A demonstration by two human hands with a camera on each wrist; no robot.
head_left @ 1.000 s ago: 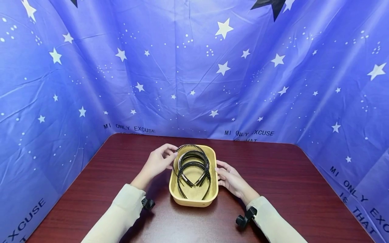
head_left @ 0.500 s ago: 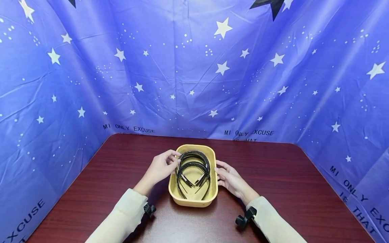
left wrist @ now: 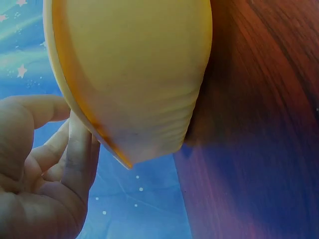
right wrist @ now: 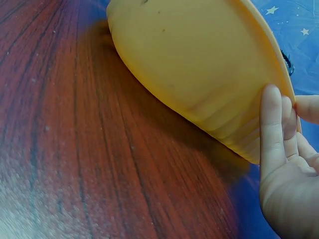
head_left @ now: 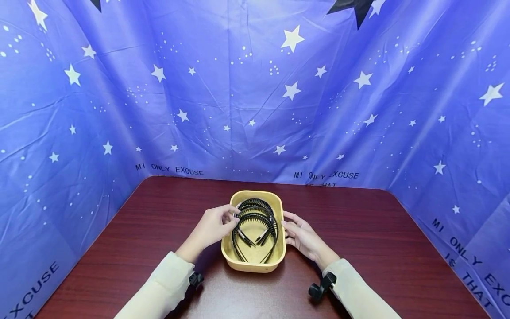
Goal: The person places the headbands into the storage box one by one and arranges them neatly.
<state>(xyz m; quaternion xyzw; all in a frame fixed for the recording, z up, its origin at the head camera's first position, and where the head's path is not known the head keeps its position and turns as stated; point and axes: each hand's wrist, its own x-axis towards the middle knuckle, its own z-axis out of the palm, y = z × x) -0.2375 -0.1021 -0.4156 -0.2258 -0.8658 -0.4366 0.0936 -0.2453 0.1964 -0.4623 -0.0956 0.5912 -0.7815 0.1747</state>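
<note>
A yellow plastic basket [head_left: 253, 266] stands on the table with several black toothed headbands [head_left: 255, 202] nested in it. At the basket's left side my left hand [head_left: 215, 226] reaches over the rim and pinches one headband near its left side, its fingertips partly hiding that spot. In the left wrist view the fingers [left wrist: 77, 149] are beside the rim, and what they hold is hidden behind the basket wall. My right hand [head_left: 304, 237] grips the right rim of the basket, with one finger [right wrist: 271, 114] against the outer wall.
The dark red wooden table [head_left: 358, 248] extends around the basket on all sides. A blue cloth with stars [head_left: 255, 110] hangs behind it and along both sides. Black wrist cameras [head_left: 320, 285] sit on both sleeves.
My left hand has moved toward me and slightly right, bringing the pinched headband down from the far rim onto the others in the basket. My right hand stays on the rim.
</note>
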